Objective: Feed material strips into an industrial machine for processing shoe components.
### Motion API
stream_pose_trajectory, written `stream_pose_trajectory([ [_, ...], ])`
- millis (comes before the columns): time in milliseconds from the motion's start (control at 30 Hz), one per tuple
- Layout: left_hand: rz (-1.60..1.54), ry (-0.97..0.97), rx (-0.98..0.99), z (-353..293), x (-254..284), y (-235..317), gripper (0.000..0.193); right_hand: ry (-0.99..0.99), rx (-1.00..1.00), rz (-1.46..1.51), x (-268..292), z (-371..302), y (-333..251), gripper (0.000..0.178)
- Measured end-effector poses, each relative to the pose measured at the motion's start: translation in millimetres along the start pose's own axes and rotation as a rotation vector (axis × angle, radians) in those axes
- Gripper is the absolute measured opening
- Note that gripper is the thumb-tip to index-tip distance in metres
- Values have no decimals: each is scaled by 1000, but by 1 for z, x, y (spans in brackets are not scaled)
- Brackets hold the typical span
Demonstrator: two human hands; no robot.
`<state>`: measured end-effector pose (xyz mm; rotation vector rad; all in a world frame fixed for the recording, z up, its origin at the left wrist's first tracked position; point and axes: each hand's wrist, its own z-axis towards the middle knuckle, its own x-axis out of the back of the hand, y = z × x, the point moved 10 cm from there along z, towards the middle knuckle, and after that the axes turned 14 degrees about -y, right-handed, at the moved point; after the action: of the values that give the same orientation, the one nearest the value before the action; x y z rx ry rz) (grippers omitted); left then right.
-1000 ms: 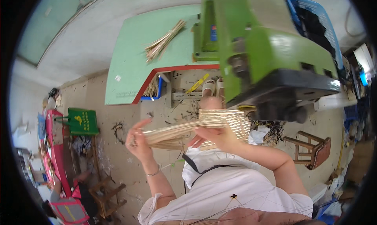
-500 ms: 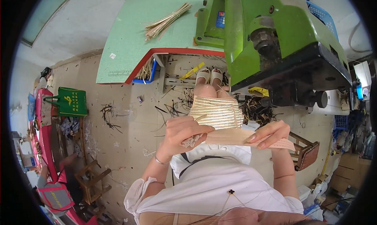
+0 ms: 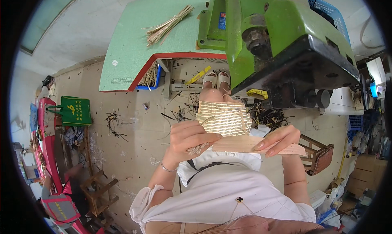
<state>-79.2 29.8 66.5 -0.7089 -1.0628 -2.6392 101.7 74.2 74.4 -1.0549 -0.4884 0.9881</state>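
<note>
Spanning the space between two bare hands, the pale pink strip lies almost level across the front of the body, above the lap. I see the left hand curled tight, its thumb and fingers pinching the strip's left end, with some crumpled whitish bits tucked under those fingers. The right hand grips narrowly further along, fingers laid over the strip so that a short tail juts out beyond them; holding it at two places probably keeps it flat and straight.

Just beyond the strip, a gold-striped sheet rests on the thighs and knees, which I take to serve as a handy shelf. From my view the strip overlaps the sheet's near edge, but I cannot tell whether they touch.

Further out, a bundle of thin strips lies tied on the mint-green table, presumably bound to stop them scattering. More strips stand in a blue bin beneath the red edge. A green machine looms at the right, dark scraps litter the floor below, and a wooden stool sits beyond the right hand.
</note>
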Motion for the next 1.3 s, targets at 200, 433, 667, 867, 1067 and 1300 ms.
stream_pose_trajectory([
  [200, -78, -76, 113, 7, -5, -7, 23, 20, 40, 23, 4, -5, -4, 10],
  [433, -765, -13, 915, -13, -71, -70, 10, 548, -395, 14, 67, -62, 37, 31],
  [667, -705, 175, 867, 8, -77, -76, 11, 782, -464, -26, 91, -55, 21, 35],
  [867, -681, 280, 879, 10, -71, -76, 8, 731, -453, -38, 95, -45, 18, 33],
  [1067, -788, 321, 881, 5, -69, -80, 10, 700, -435, -32, 92, -40, 21, 30],
  [1300, -742, 332, 820, 2, -58, -82, 14, 667, -445, -40, 85, -29, 23, 28],
])
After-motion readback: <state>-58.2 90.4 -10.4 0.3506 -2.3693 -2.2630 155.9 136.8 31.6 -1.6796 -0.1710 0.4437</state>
